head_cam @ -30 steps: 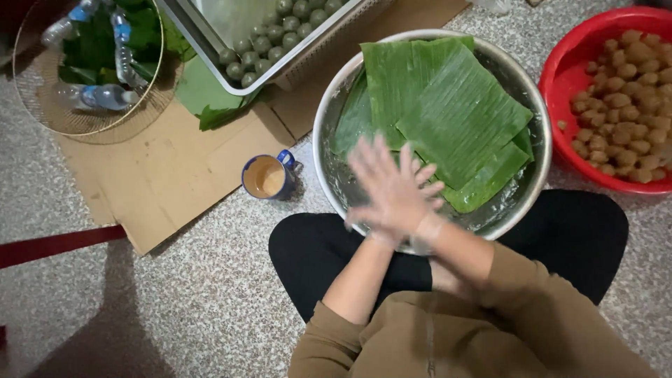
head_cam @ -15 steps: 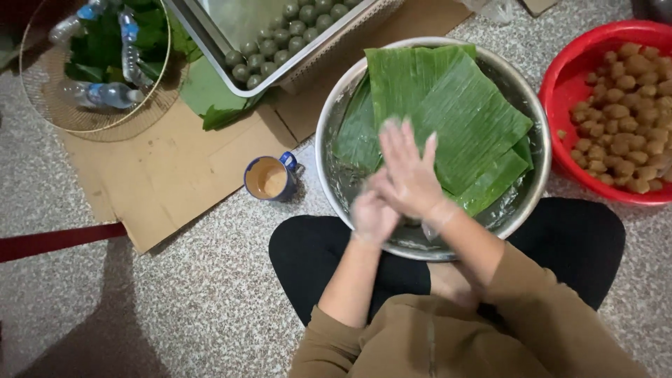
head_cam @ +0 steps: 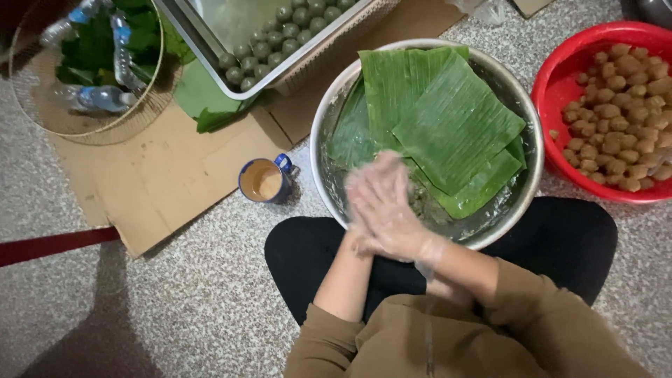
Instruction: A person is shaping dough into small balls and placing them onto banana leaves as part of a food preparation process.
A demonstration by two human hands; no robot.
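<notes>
My gloved right hand (head_cam: pixel 388 210) presses flat over my left hand (head_cam: pixel 364 241) at the metal bowl's (head_cam: pixel 325 133) near rim, whatever lies between hidden.

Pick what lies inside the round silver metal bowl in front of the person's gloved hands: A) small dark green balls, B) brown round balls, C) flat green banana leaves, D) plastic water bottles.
C: flat green banana leaves cover the inside of the round silver metal bowl, while the brown balls sit apart in the red plastic basin at the right.
</notes>
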